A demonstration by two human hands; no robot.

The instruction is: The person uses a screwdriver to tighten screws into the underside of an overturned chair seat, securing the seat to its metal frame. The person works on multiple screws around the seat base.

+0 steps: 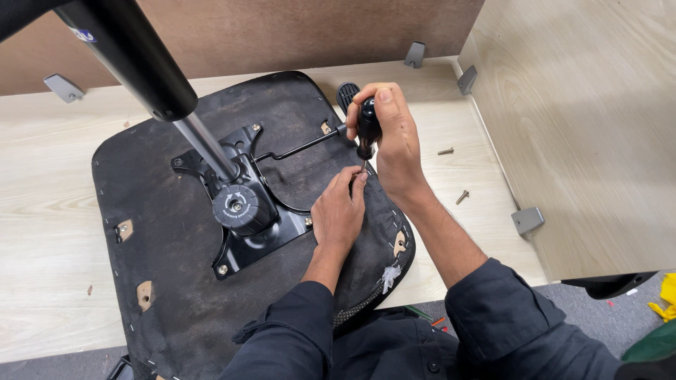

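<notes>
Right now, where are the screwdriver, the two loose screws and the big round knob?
screwdriver (pixel 367 127): head view, on its black handle.
loose screws (pixel 446 151): head view, on the farther screw's shaft, lying on the table.
round knob (pixel 237 207): head view, on its top face.

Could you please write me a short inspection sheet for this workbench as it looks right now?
Surface: pale wood-grain table, partition panels behind and to the right.
Job's things: upturned black seat base with metal mechanism plate and gas cylinder; black-handled screwdriver upright near the seat's edge.
Clutter: two loose screws on the table.
Grippers: right hand grips the screwdriver handle; left hand steadies its tip.
Cables: nothing seen.
Surroundings: grey brackets, grey floor, yellow cloth.
</notes>
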